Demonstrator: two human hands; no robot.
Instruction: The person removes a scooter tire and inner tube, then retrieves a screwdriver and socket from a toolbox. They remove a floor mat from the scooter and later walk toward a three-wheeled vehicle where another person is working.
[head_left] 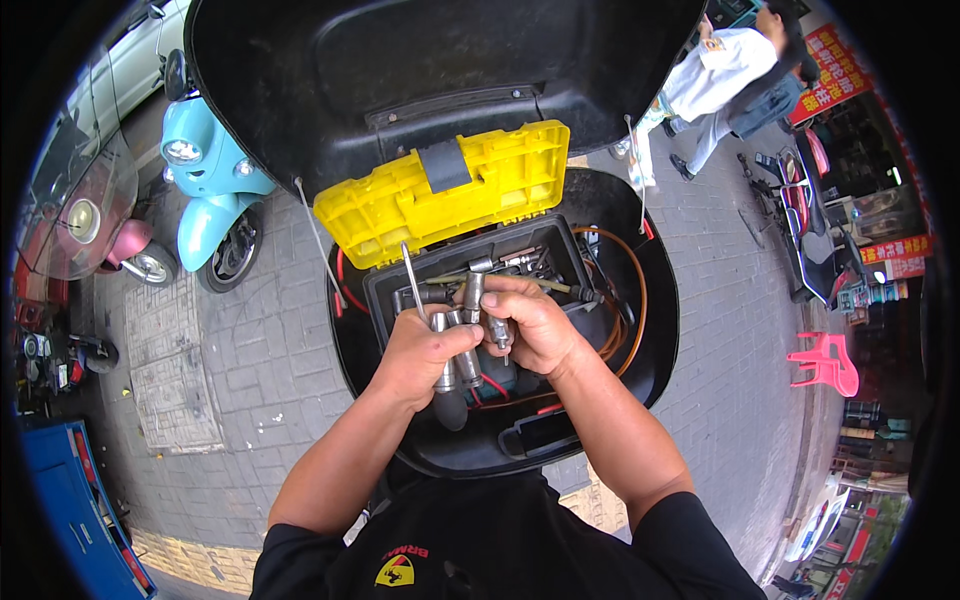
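Note:
Both my hands are together above the toolbox (375, 290) in front of me. My left hand (412, 358) is closed around a screwdriver (413, 280) and several shiny metal sockets. The screwdriver's shaft points up and away; its dark rounded handle end (450, 410) shows below the fist. Two metal sockets (466, 368) stick out under the left thumb. Between the hands, an upright metal socket (473, 298) is touched by my right thumb. My right hand (538, 325) is closed round another small metal socket piece (499, 335); its fingers are partly hidden.
The toolbox's yellow lid (500, 185) stands open inside a large black top case (660, 300) with its own lid (440, 60) raised. An orange hose (640, 310) coils beside the toolbox. Around are a light-blue scooter (205, 150), a pink chair (828, 365) and walking people (725, 70).

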